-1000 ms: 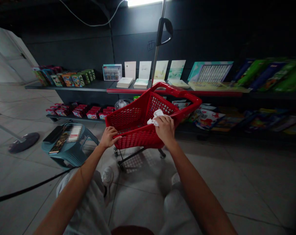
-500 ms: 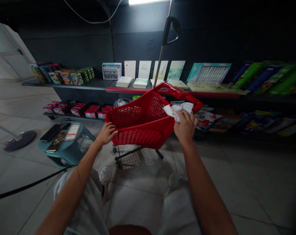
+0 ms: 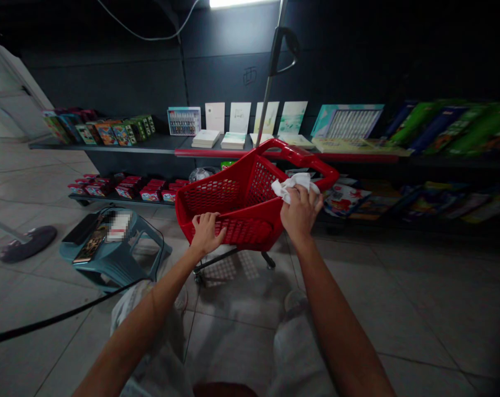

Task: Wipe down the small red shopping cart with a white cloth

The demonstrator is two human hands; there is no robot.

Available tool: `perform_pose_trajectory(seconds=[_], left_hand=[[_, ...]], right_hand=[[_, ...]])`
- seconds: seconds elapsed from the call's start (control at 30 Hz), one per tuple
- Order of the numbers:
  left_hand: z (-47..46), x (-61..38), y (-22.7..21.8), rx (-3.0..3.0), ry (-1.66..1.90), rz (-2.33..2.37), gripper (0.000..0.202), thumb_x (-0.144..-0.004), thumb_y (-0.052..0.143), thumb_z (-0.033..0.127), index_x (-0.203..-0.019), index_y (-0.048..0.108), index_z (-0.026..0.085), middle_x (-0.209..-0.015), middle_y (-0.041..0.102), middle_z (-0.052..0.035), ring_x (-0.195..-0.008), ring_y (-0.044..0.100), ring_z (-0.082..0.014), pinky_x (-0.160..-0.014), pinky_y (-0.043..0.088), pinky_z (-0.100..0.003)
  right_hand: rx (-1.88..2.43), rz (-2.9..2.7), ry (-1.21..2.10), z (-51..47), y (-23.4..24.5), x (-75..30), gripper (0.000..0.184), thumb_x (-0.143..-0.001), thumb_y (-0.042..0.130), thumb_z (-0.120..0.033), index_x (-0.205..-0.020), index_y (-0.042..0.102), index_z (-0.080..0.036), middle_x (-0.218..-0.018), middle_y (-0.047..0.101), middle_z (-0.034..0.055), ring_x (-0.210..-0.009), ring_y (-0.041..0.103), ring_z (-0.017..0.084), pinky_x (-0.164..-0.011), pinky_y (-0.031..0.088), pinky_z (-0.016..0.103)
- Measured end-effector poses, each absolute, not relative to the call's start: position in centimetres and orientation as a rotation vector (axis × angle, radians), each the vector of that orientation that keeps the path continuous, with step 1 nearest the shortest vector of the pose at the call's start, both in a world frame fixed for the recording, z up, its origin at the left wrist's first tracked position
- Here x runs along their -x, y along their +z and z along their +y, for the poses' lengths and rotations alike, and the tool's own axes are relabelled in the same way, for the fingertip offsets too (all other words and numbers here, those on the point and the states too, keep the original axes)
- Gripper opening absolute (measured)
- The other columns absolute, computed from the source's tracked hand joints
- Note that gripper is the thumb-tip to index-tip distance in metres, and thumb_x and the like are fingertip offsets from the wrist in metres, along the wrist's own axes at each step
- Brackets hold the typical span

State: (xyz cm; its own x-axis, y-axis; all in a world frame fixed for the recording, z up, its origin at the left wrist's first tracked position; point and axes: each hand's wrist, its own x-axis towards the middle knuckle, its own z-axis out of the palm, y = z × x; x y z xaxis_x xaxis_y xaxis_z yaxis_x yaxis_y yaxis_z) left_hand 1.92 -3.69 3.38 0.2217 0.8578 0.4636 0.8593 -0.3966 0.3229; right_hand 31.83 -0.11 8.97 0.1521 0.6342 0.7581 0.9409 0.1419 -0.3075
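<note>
A small red plastic shopping cart [image 3: 250, 231] with perforated sides stands in front of me on dark wheels. My left hand [image 3: 207, 234] has its fingers hooked over the cart's near rim, the thumb set apart on the outer side. In my right hand [image 3: 302, 212] is a crumpled white cloth [image 3: 293, 184], pressed against the upper rim beside the red handle [image 3: 297, 156]. The fingers of that hand are bent over the cloth and partly hide it.
Behind the cart, a dark shelf [image 3: 138, 143] carries books, boxed sets and green packs. Red boxes [image 3: 153, 189] line the lower shelf. A metal pole [image 3: 269, 88] rises behind the cart. To the left are a blue-green stool [image 3: 121, 251] with items on it, a round stand base [image 3: 28, 242] and a black cable [image 3: 68, 314].
My left hand has slid rightward along the near rim, away from the cart's left corner. My right hand, with the cloth, has shifted slightly left and down. The view has turned a little.
</note>
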Motion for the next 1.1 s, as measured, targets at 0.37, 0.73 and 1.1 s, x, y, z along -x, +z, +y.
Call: perform_pose_trajectory(seconds=[0.37,0.73,1.1], left_hand=[[-3.6,0.4,3.8,2.513,-1.017,-1.746,0.034,-0.1,0.05,0.05,-0.121,0.055,0.024,-0.121,0.067,-0.0092,-0.117,0.055,-0.0296,-0.11,0.027,-0.054],[-1.6,5.3,4.2,2.606,-1.053,-1.767,0.03,-0.104,0.042,0.049,-0.105,0.06,0.025,-0.111,0.07,-0.0056,-0.113,0.056,-0.0265,-0.112,0.028,-0.053],[-3.8,1.5,3.5,2.491,-0.905,-1.493,0.056,-0.098,0.055,0.049,-0.146,0.048,0.021,-0.148,0.055,-0.0157,-0.147,0.04,-0.0331,-0.128,0.016,-0.059]], right_hand=[[1.581,-1.653,-0.544,-2.3,10.1,-34.9,0.036,-0.09,0.052,-0.019,-0.122,0.069,-0.023,-0.133,0.065,0.0113,-0.132,0.048,0.035,-0.124,0.016,0.069],[1.389,-1.574,-0.635,-4.0,10.5,-39.4,0.031,-0.081,0.052,-0.029,-0.103,0.072,-0.02,-0.11,0.069,0.0132,-0.113,0.058,0.034,-0.122,0.028,0.061],[1.29,-1.474,-0.516,-4.3,11.3,-39.1,0.029,-0.079,0.043,-0.024,-0.095,0.066,-0.02,-0.103,0.069,0.0136,-0.104,0.063,0.032,-0.099,0.048,0.047]])
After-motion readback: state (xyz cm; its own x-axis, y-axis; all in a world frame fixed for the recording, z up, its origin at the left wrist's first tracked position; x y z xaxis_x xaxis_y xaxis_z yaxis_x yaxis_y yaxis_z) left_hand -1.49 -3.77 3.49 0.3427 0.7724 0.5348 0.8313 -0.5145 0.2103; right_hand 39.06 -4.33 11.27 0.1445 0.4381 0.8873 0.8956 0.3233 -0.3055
